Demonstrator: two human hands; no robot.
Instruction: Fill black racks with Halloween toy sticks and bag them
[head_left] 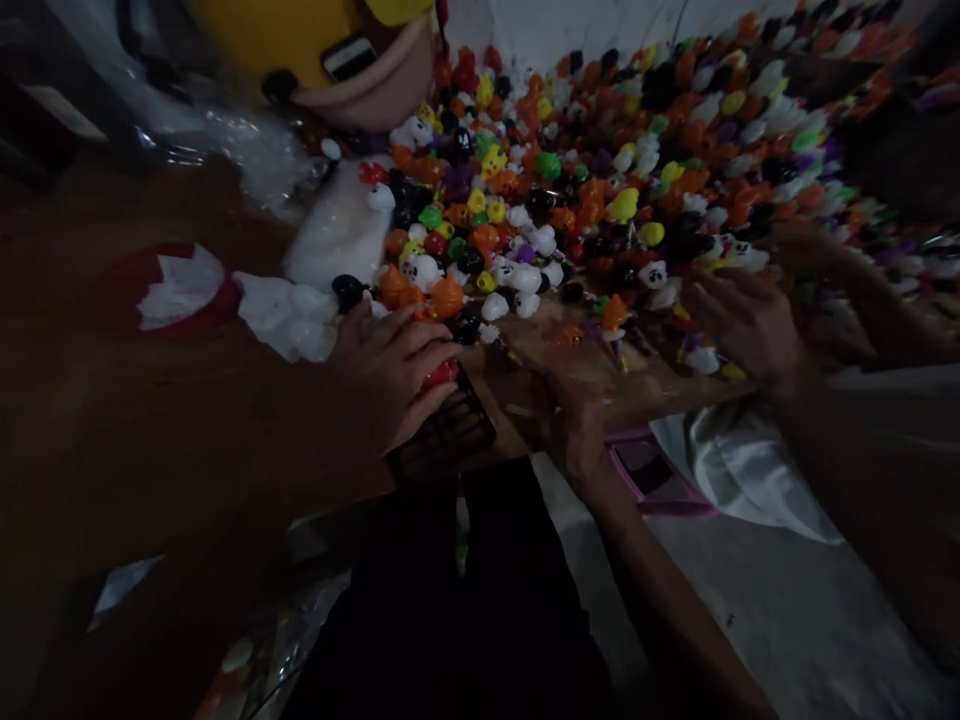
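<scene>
My left hand [401,365] is bent over a black grid tray [465,425] at the table edge. Its fingers and thumb are closed around a small red plastic toy [440,375], partly hidden by the hand. My right hand [576,425] is beside the tray, at the table's front edge. Its fingers are dark and blurred, so their grip does not show. Just beyond my hands lie small toy heads: orange pumpkins [446,297], white ones [525,280] and black ones [466,325].
A big pile of coloured toys [592,200] covers the back and right. A co-worker's hand [750,325] reaches into it at right. At left are a red bowl [112,290] with white paper and plastic bags [337,240]. A pink basin [375,95] stands behind; a pink stool [660,480] is below.
</scene>
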